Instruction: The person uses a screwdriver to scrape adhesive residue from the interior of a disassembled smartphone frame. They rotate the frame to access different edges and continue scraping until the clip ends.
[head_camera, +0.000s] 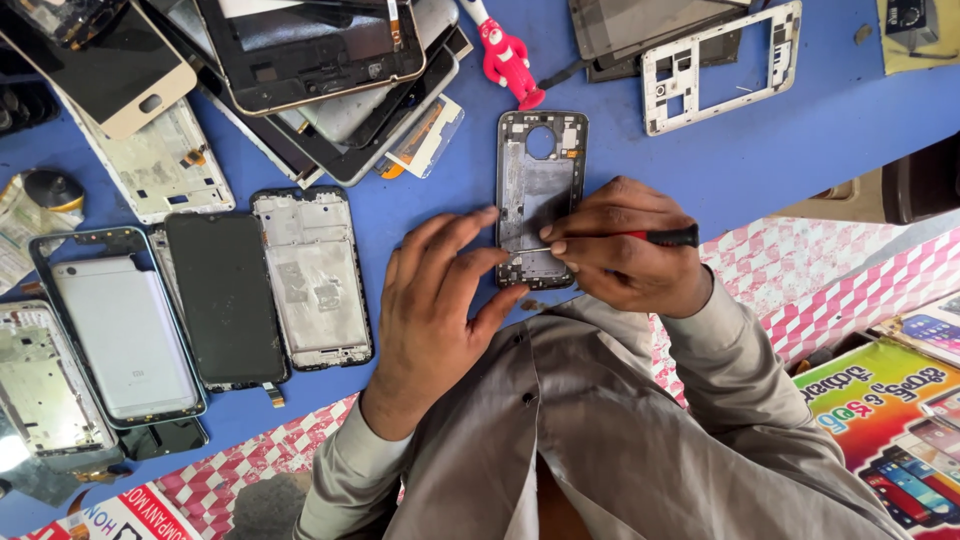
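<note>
At centre frame our left hand (435, 300) lies with fingers spread, fingertips pressing the phone frame (540, 195) on the blue table (760, 150). Our right hand (625, 245) pinches a red-and-black screwdriver (640, 238), its tip on the frame's lower part. At lower right sits a bright printed poster (885, 415) of phones, cut off by the edge; a red-and-white sign (110, 515) at lower left is also cropped. A red figurine (505, 55) stands at top centre. The parts stacked at upper left overlap, hard to separate.
</note>
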